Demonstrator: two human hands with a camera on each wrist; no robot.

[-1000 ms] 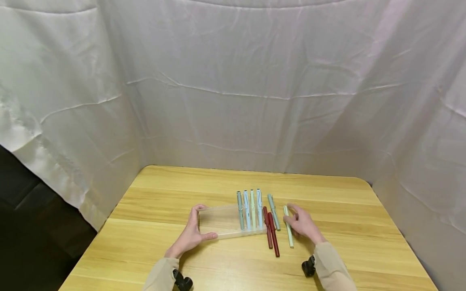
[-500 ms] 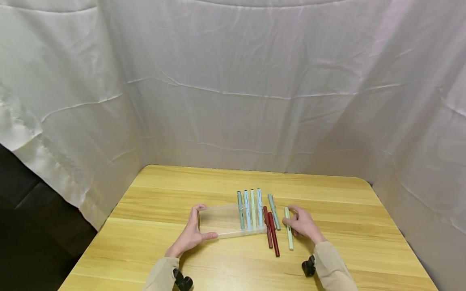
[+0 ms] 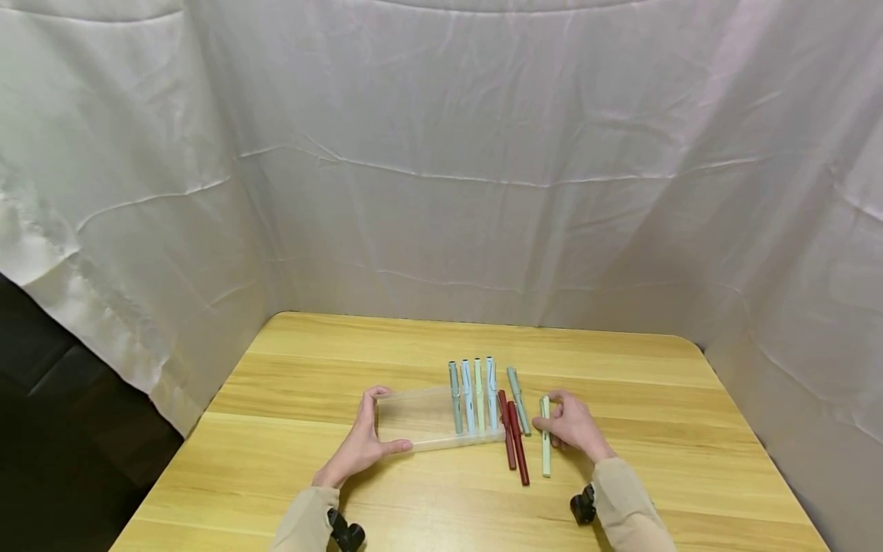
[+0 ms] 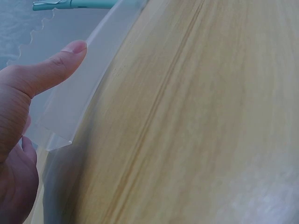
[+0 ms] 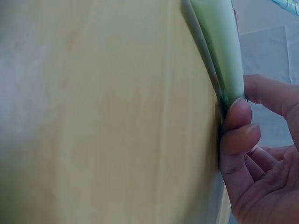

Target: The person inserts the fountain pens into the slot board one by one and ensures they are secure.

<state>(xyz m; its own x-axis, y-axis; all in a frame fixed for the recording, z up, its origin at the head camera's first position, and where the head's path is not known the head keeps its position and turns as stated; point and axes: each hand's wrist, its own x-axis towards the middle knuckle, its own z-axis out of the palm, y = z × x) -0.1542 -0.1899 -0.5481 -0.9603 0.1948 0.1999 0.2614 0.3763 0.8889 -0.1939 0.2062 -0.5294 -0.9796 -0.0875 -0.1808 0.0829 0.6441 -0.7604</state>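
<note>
My left hand grips the left end of a clear plastic pen tray, thumb on its front edge. In the left wrist view the tray's notched edge shows beyond the thumb, with a teal pen lying across. Several capped pens lie side by side in the tray's right part, among them a grey-green pen and a light blue pen. To the right, my right hand pinches a light green pen between thumb and fingers, close over the table; the right wrist view shows the fingertips at the pen's side.
Between the tray and my right hand lie two dark red pens, one nearer the tray and one beside it. Another grey-green pen lies behind them. The wooden table is enclosed by pale curtains.
The light green pen has shifted slightly toward me and turned to point nearly straight ahead, with my right fingertips moving a little left. My left hand and the tray stay put.
</note>
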